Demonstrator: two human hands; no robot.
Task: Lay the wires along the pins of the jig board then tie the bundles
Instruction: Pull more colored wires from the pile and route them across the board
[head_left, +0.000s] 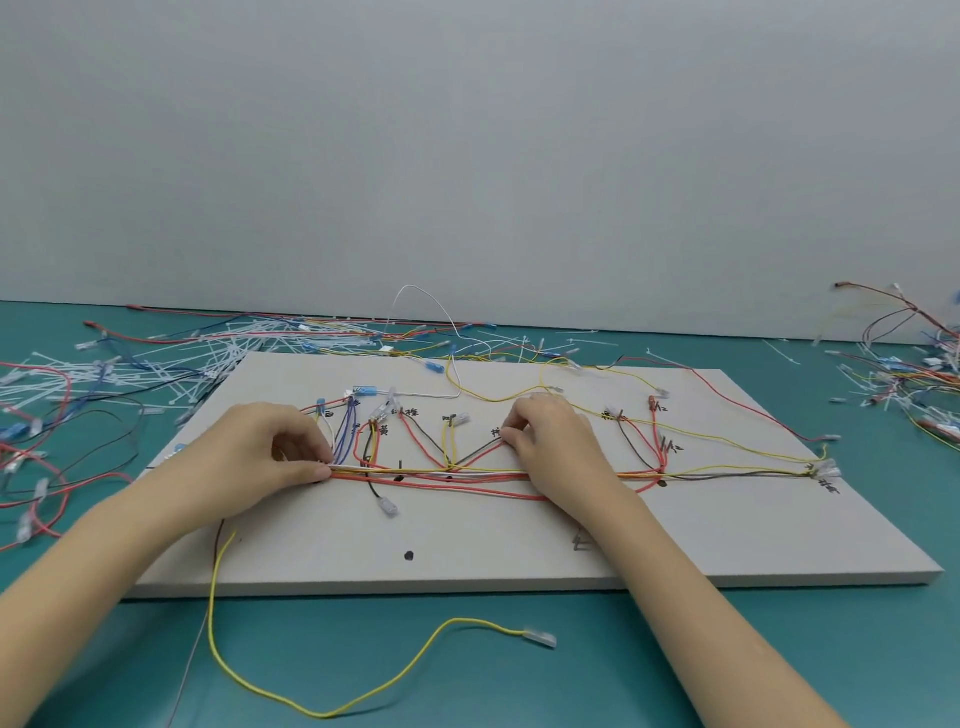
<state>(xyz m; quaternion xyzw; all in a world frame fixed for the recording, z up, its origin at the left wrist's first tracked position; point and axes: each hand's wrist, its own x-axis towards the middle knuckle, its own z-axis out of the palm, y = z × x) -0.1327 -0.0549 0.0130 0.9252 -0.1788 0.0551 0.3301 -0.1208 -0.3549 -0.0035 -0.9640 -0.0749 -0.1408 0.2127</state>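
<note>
1. Board (467, 540) lying flat on the teal desk (571, 665), pale grey, scribbled with handwritten marks next to the pins.
2. Main bundle (441, 474) running left to right across the middle of the board: red, yellow, white and darker wires side by side, ending at clear terminals near the right edge.
3. Branches fanning up off the bundle toward the labelled spots, including a blue cluster (345, 431) on the left and red V shapes in the middle.
4. Left hand (260, 457) resting on the board, thumb and fingers pinched shut on the left end of the bundle.
5. Right hand (550, 447) also down on the board, fingertips curled and pinching a red wire where it climbs away from the bundle; heel of the hand sitting over the bundle itself.
6. Loose yellow wire (322, 712) trailing off the front edge, looping over the desk, clear terminal at its tip.
7. Messy pile of white zip ties (156, 364) and spare wires behind the board on the left, another wire heap (904, 374) far right.
</note>
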